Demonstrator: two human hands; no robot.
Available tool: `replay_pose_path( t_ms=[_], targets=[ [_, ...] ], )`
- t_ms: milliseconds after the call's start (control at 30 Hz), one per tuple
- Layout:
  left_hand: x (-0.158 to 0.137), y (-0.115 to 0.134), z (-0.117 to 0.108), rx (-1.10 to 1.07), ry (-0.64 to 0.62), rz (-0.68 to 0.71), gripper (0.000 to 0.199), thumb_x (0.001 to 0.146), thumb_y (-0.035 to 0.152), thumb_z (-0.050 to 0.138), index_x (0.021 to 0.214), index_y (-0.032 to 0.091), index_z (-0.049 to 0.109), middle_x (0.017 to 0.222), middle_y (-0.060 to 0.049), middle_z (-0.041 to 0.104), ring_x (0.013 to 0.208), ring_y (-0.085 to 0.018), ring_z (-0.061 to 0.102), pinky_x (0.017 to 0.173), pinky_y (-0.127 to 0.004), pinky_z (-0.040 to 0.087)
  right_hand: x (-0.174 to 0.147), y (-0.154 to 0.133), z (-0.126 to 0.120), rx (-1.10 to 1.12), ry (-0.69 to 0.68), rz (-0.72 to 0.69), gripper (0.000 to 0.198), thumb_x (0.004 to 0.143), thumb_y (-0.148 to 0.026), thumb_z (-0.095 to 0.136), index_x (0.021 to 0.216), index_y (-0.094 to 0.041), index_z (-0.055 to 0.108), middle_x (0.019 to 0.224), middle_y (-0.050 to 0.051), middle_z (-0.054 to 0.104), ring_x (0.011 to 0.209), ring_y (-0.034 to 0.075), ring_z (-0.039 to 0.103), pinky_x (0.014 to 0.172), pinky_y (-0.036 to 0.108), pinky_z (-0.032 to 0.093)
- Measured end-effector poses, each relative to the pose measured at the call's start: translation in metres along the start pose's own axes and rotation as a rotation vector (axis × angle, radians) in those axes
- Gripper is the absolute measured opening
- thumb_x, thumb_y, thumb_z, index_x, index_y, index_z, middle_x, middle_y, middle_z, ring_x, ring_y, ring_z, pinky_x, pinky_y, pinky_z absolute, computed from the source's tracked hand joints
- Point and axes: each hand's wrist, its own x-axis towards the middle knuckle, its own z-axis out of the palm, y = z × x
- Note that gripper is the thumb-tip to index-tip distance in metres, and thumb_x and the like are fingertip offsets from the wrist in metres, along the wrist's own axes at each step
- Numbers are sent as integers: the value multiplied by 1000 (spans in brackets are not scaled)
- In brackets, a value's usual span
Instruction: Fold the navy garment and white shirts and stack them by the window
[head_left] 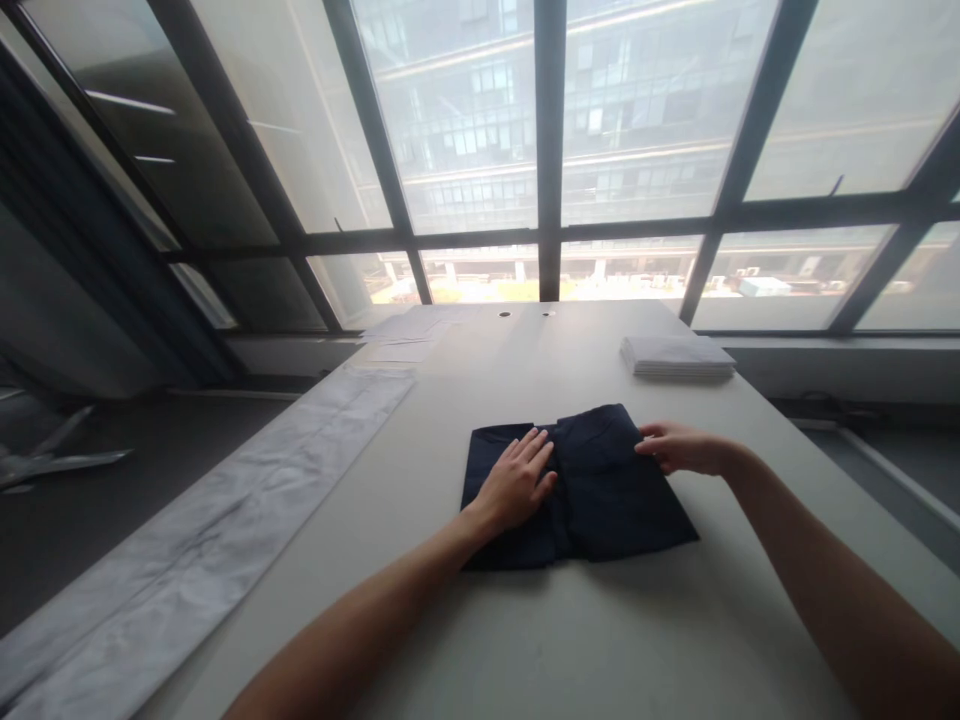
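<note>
A dark navy folded cloth (pixel 622 500) lies on the white table in front of me, with a crease running down its middle. My left hand (pixel 517 480) rests flat on its left half near the crease, fingers stretched out. On the other side, my right hand (pixel 682 447) pinches the cloth's right edge between thumb and fingers. That right half is lifted a little and slants above the tabletop. Whether the cloth is a garment cannot be made out.
The white table (pixel 390 500) reaches to a large window (pixel 472 120). A stack of folded white cloth (pixel 679 357) sits at the far right. Along the left edge lies a long marble-patterned sheet (pixel 225 520), with white papers (pixel 409 335) beyond it. A dark curtain (pixel 97 230) hangs at left.
</note>
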Motion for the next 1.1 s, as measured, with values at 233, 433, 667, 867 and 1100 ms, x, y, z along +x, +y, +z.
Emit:
replay_pose_path(
  t_ms=[233,433,667,867,1100],
  targets=[
    [-3,-6,11,0,-59,-27,55,106,51,35,150,19,47,159,-12,43,151,-28,32,121,-51,30,-9,-27,25,124,110,-48,57,76,-36,85,123,-21,58,90,2,68,70,14,67,60,23,56],
    [3,-9,-7,-167,146,-193,35,101,33,46,125,18,68,132,-11,66,127,-27,58,111,-41,43,-10,-64,68,110,237,-100,48,79,-32,80,120,-21,57,80,0,66,64,13,65,56,22,54],
    [10,-45,-25,-1057,128,-734,25,97,36,50,99,17,67,104,-10,73,97,-25,69,89,-36,57,12,-107,136,-96,342,-133,44,81,-29,72,118,-19,52,65,-4,57,57,14,59,50,23,51],
    [1,-76,-32,-1446,79,-872,63,104,61,22,103,14,64,91,-10,74,80,-22,72,76,-36,60,57,-110,202,-197,237,-188,36,89,-42,66,114,-20,52,67,-2,61,52,14,60,43,23,48],
    [-6,-91,-24,-1596,-27,-803,27,95,36,60,95,11,69,86,-10,76,77,-20,73,78,-31,58,84,-67,202,-501,398,-394,23,91,-32,54,101,-16,67,90,8,70,82,21,67,77,34,56]
  ],
)
